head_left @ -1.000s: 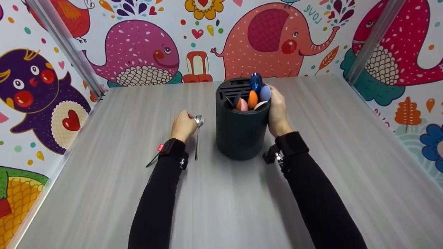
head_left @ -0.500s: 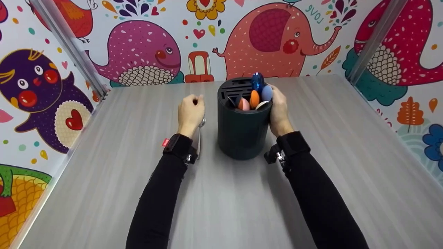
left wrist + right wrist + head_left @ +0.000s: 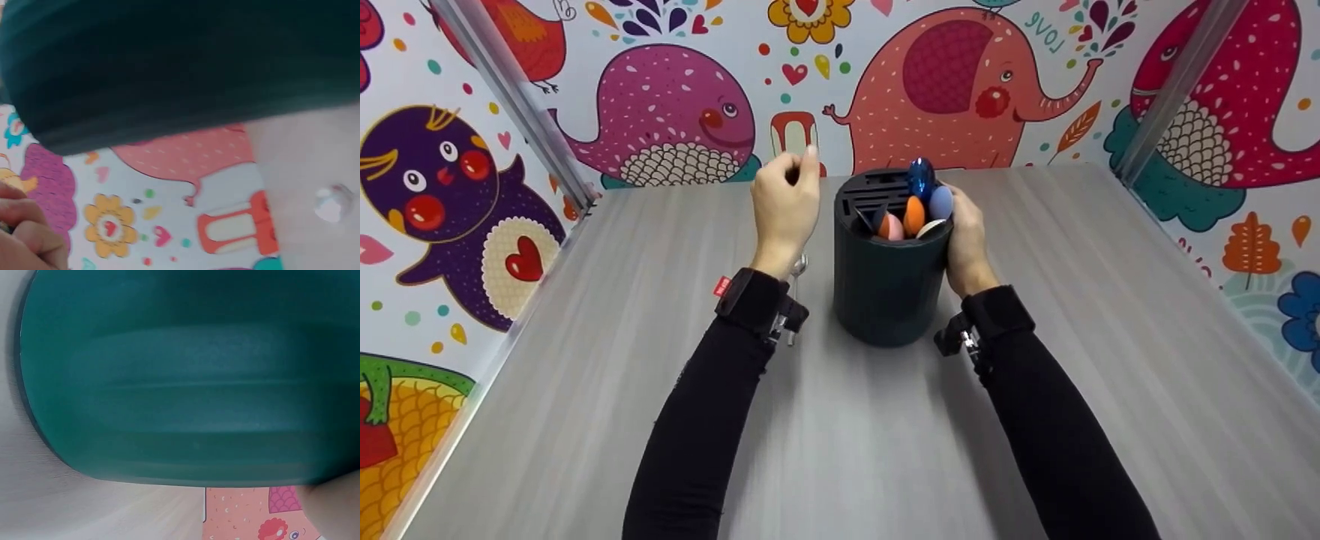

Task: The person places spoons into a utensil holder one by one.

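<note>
My left hand point(image 3: 786, 202) is raised to the left of a dark green cylindrical utensil holder point(image 3: 889, 292), its fingers curled in a pinch. A small dark bit of a thin utensil point(image 3: 5, 227) shows at those fingers in the left wrist view; the rest is hidden by the hand, and I cannot tell its kind. My right hand point(image 3: 967, 240) grips the holder's right side near the rim. Several utensils stand in the holder, with a shiny blue handle point(image 3: 921, 178), an orange one point(image 3: 914, 216) and a pale purple one point(image 3: 941, 202). Below my left hand, a metal spoon point(image 3: 800, 264) lies on the table.
The holder's slotted black top point(image 3: 874, 196) faces up. Behind the grey table point(image 3: 840, 435) stands a wall point(image 3: 682, 105) printed with cartoon animals, and similar panels close off both sides.
My left hand has lifted from the table beside the spoon and moved up and slightly right. The thin dark piece near that wrist is gone from the table. My right hand stays on the holder.
</note>
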A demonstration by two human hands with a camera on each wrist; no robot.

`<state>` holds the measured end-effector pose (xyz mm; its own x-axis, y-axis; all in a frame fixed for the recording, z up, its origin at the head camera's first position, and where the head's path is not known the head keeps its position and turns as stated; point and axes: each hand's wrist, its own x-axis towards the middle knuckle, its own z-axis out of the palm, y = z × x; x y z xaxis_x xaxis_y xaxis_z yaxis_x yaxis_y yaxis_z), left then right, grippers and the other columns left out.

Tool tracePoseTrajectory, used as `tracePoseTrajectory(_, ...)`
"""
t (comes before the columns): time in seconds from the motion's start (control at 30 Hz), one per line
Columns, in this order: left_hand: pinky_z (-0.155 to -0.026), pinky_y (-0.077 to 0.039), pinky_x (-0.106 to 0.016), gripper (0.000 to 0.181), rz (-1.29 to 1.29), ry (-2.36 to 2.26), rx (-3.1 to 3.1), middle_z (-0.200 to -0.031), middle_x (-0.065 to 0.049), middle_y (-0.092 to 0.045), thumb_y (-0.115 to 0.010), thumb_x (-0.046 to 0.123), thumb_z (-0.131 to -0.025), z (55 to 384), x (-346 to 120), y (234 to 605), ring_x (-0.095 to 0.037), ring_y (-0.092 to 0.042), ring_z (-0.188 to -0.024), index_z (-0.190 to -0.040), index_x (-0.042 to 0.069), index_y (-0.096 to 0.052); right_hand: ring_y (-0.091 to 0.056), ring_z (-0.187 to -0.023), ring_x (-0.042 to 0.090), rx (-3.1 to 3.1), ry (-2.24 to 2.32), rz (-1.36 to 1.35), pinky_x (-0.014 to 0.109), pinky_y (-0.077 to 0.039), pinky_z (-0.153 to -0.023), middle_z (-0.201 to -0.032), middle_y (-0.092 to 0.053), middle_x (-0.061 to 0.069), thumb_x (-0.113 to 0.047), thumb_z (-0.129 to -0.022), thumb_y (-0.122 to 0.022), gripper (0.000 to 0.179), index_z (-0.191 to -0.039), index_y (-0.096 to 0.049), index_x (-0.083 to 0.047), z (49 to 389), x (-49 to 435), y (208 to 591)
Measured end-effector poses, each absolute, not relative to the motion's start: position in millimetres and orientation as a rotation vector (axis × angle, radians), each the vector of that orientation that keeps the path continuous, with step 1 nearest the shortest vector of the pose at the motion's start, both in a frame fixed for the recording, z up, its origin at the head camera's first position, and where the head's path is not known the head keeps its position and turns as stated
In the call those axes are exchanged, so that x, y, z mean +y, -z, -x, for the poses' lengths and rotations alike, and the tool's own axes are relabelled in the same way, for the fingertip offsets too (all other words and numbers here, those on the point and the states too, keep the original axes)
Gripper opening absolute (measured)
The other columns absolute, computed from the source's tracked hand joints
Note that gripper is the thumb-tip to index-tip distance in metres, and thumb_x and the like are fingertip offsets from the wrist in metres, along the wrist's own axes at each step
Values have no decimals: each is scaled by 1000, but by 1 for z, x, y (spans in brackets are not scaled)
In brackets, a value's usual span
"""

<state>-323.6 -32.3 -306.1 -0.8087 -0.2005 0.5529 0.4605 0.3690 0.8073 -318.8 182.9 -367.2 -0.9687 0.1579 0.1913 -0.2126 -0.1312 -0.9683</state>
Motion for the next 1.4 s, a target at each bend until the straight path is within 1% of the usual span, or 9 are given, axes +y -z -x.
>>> tracePoseTrajectory(0.13, -55, -31, -22, 35, 301, 1550, -1946, -58, 4, -45, -53, 28, -94, 316, -25, 289, -11, -41, -55, -61, 16, -51, -54, -107, 18, -1881, -2201, -50, 31, -41, -98, -118, -59, 5, -29, -98, -33, 41, -122, -58, -9, 310, 181, 359)
tracePoseTrajectory(0.27, -53, -30, -22, 35, 366, 1648, -1875, -57, 3, -46, -53, 27, -95, 308, -19, 272, -12, -41, -54, -62, 13, -52, -55, -103, 17, -1884, -2201, -62, 31, -43, -95, -115, -60, 5, -30, -98, -33, 40, -120, -59, -8, 302, 179, 353)
tracePoseTrajectory(0.37, -52, -32, -24, 34, 406, 1712, -1835, -57, 2, -49, -52, 27, -95, 304, -17, 261, -14, -44, -54, -65, 12, -53, -56, -102, 17, -1887, -2206, -67, 31, -44, -94, -114, -61, 5, -30, -98, -34, 40, -119, -59, -8, 300, 179, 352)
tracePoseTrajectory(0.47, -51, -33, -25, 33, 430, 1783, -1793, -57, 2, -49, -51, 27, -96, 300, -15, 251, -15, -45, -54, -66, 13, -53, -55, -103, 16, -1895, -2194, -42, 30, -42, -95, -115, -60, 4, -30, -98, -34, 40, -121, -58, -8, 300, 180, 352)
tracePoseTrajectory(0.67, -50, -32, -25, 32, 475, 1936, -1626, -54, 3, -47, -47, 20, -98, 291, -13, 224, -13, -42, -50, -67, 11, -51, -55, -101, 17, -1885, -2206, -52, 31, -43, -93, -112, -60, 5, -30, -97, -34, 39, -118, -59, -8, 300, 179, 351)
tracePoseTrajectory(0.83, -47, -28, -25, 32, 529, 2023, -1493, -53, 2, -45, -43, 15, -99, 282, -11, 205, -14, -38, -49, -68, 10, -49, -56, -102, 19, -1892, -2210, -68, 32, -43, -95, -113, -61, 5, -31, -97, -34, 39, -118, -59, -10, 300, 180, 350)
tracePoseTrajectory(0.97, -45, -26, -25, 34, 576, 2086, -1417, -52, 1, -43, -40, 14, -100, 280, -7, 199, -15, -35, -46, -67, 9, -48, -58, -105, 21, -1915, -2204, -87, 34, -44, -97, -117, -62, 7, -33, -97, -34, 40, -120, -59, -11, 300, 182, 350)
tracePoseTrajectory(1.13, -41, -23, -25, 35, 661, 2095, -1353, -51, 1, -43, -39, 10, -99, 282, -5, 203, -15, -32, -43, -66, 9, -48, -57, -105, 19, -1898, -2202, -68, 32, -44, -96, -117, -62, 6, -32, -98, -34, 40, -120, -59, -10, 300, 180, 349)
tracePoseTrajectory(1.4, -41, -22, -25, 37, 629, 2151, -1246, -49, 2, -43, -37, 9, -100, 279, -7, 195, -14, -31, -41, -64, 9, -47, -58, -107, 20, -1908, -2228, -78, 33, -45, -97, -119, -62, 6, -35, -98, -34, 41, -122, -58, -12, 305, 181, 353)
